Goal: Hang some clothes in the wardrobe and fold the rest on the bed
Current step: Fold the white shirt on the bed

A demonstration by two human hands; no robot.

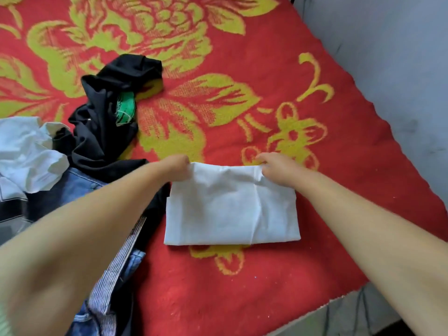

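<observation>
The left hand [178,166] and right hand [276,167] each pinch a far corner of the folded white cloth [231,207], centre frame, its long axis running left-right.

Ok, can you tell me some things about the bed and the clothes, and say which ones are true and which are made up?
1. Both hands hold the far edge of the white folded cloth. True: the left hand and the right hand each grip a corner.
2. The bed cover is blue with stars. False: it is red with yellow-green flowers.
3. A black garment lies beside the white cloth, on the left. True.
4. The black garment is neatly folded. False: it lies crumpled.
</observation>
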